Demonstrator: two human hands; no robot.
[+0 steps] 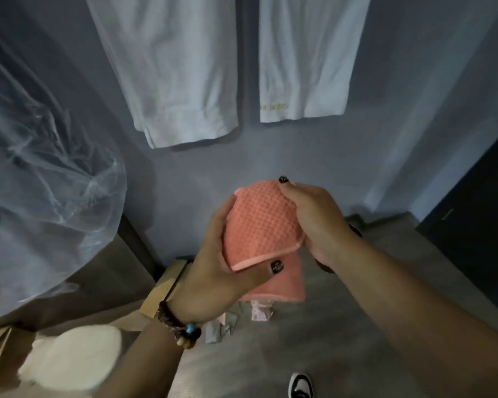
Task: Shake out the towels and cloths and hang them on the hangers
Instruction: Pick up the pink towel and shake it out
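Note:
A folded pink waffle-weave cloth [262, 225] is held up between both hands in front of the grey wall. My left hand [222, 268] grips its left side and lower edge, thumb lying across the bottom hem. My right hand [314, 219] grips its right side, fingers curled over the top edge. A lower part of the pink cloth hangs down below the hands. Two white towels hang on the wall above, one on the left [170, 70] and one on the right [311, 58]. No hangers are visible.
A large clear plastic bag [41, 173] bulges at the left. A cardboard box [161, 288] and small folded cloths [227, 323] lie on the grey floor below. White fabric [75, 357] lies at the lower left. My shoe [299, 384] shows at the bottom.

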